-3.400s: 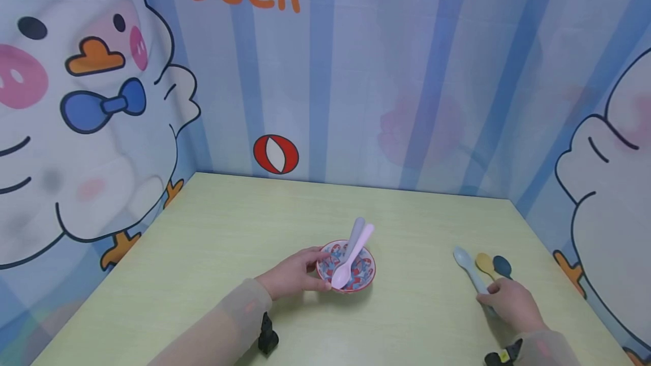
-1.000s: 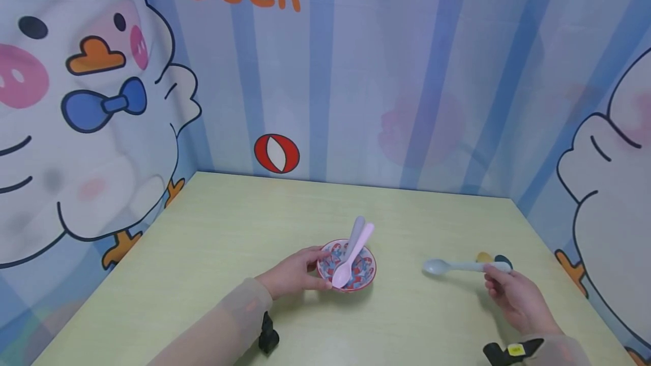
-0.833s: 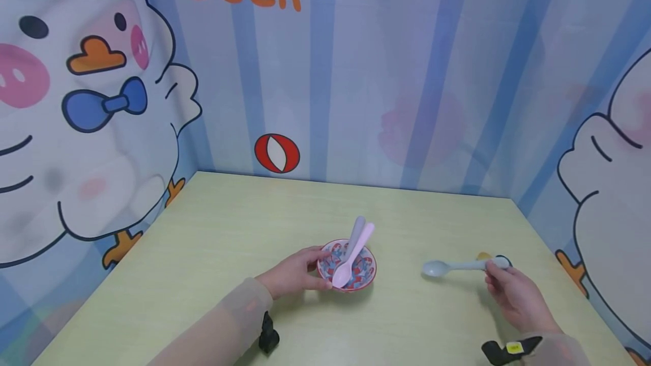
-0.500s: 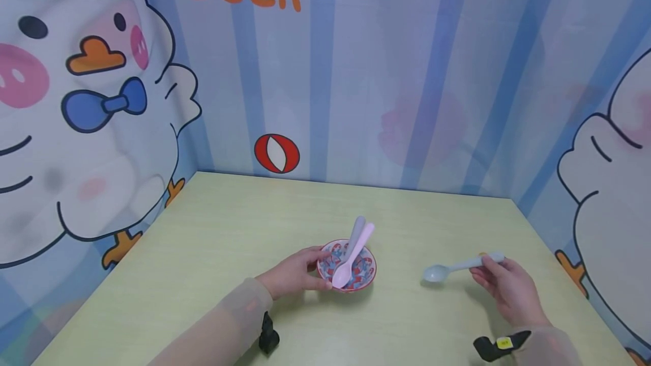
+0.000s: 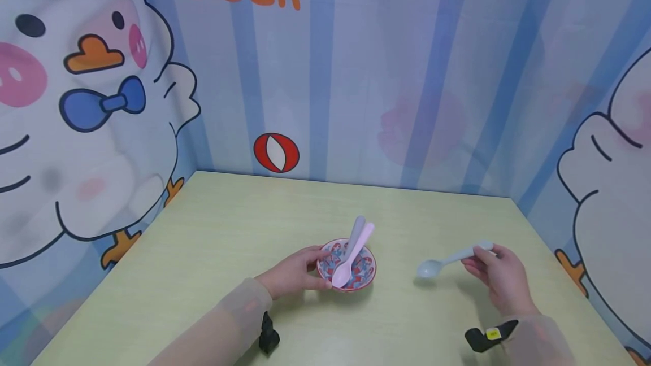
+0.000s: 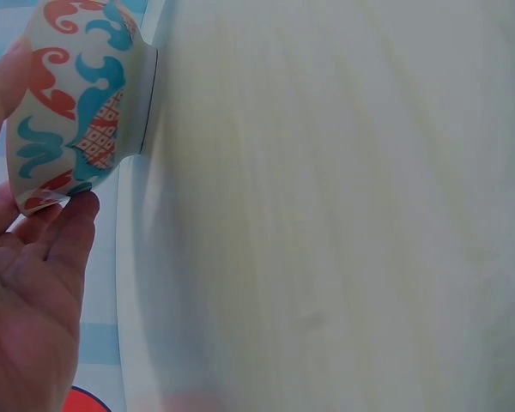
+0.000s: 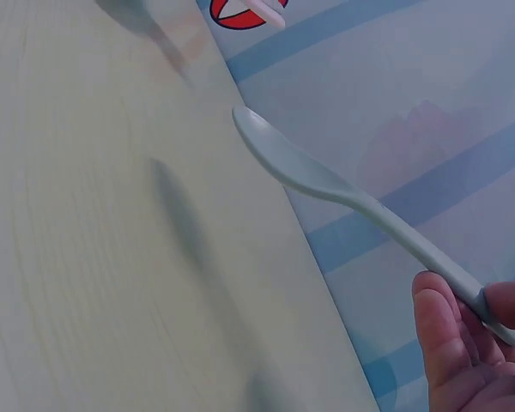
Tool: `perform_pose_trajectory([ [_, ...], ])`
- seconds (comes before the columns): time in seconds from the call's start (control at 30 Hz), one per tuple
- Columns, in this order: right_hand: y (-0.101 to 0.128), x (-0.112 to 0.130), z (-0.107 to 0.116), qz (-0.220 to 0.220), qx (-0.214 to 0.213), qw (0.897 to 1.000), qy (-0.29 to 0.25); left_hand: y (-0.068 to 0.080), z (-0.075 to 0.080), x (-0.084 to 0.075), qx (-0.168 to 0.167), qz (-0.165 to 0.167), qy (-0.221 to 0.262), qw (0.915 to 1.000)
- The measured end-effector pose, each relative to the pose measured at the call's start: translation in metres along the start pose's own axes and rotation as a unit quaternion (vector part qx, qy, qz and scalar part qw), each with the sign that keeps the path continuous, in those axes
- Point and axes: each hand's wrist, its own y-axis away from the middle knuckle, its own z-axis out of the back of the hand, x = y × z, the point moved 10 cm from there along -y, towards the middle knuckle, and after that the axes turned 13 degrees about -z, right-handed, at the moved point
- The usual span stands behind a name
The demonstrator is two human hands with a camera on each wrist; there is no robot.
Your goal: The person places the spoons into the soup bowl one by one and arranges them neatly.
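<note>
A small bowl point(image 5: 362, 282) with a red and blue pattern stands on the pale green table point(image 5: 229, 230). In it lean a pink spoon point(image 5: 352, 254) and a lilac-grey spoon point(image 5: 355, 231). My left hand point(image 5: 312, 269) grips the bowl's left side; the left wrist view shows the bowl point(image 6: 69, 112) against my fingers point(image 6: 47, 257). My right hand point(image 5: 478, 257) pinches the handle end of a light blue spoon point(image 5: 443, 262) and holds it above the table, right of the bowl, its scoop pointing left. The right wrist view shows that spoon point(image 7: 326, 176) held by my fingertips point(image 7: 446, 335).
Cartoon duck panels wall the table at the back point(image 5: 356, 100), left point(image 5: 91, 129) and right point(image 5: 610, 174). A black strap sits on each wrist point(image 5: 267, 335) point(image 5: 485, 338). My right hand hides the table behind it, where two more spoons lay earlier.
My right hand picked the light blue spoon from the row at the right, turned it sideways and carried it up and left toward the bowl. The left hand and bowl have not moved.
</note>
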Motion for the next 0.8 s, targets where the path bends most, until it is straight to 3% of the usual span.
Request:
perform_pose_trajectory([
  [0.23,0.003,0.015,-0.019,0.016,0.024,1.0,-0.012,0.0,0.0,0.0,0.0,0.004,-0.006,1.0],
  [0.8,0.001,0.033,-0.066,0.019,0.023,1.0,-0.006,0.001,0.0,-0.002,0.001,0.003,-0.006,1.0],
])
